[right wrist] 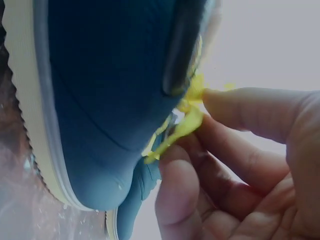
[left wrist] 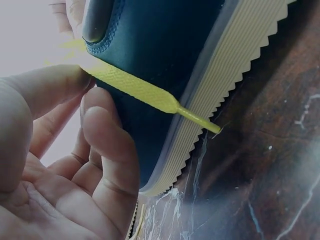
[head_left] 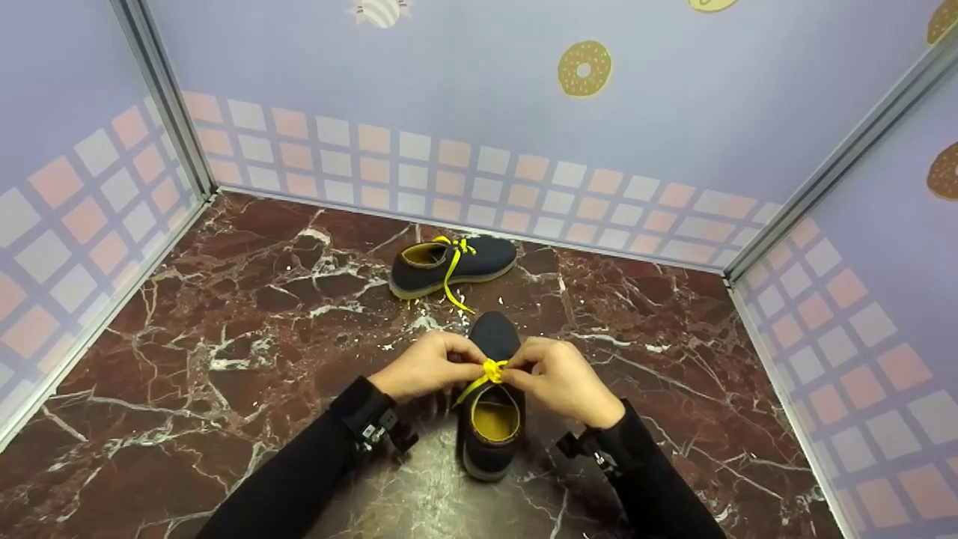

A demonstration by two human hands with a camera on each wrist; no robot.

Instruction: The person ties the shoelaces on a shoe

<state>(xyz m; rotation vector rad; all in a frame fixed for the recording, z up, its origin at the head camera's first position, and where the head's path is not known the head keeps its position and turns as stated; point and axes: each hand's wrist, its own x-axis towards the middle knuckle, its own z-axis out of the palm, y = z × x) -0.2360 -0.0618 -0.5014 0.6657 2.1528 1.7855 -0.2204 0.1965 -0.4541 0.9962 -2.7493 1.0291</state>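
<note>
Lacing of the near shoe, as seen from the head and both wrists. The near shoe stands upright on the counter, toe pointing forward, between the left grip and the right grip. Both grips are bare hands, each clamped in a pinch on the yellow lace at the front of the shoe's opening, close together but on opposite sides of the bunched part. In the left wrist view, a loose end of the lace slants from the pinch across the side of the shoe, its narrow tip crossing the ribbed sole. In the right wrist view, a short flat length runs from the pinch toward the front of the shoe; glare and blur hide whether it is a loop or an end. Step in hand, judged from the bunched lace and the paired pinches: forming or tightening a knot or bow; which of the two cannot be told. The next move would seem to call for an even outward pull by both grips, with the crossing held centred and the loose end free of it. Beyond, the far shoe stands on its sole, toe to the right, untouched; the far lace is gathered in front of the opening, one long end trailing down to the counter
</note>
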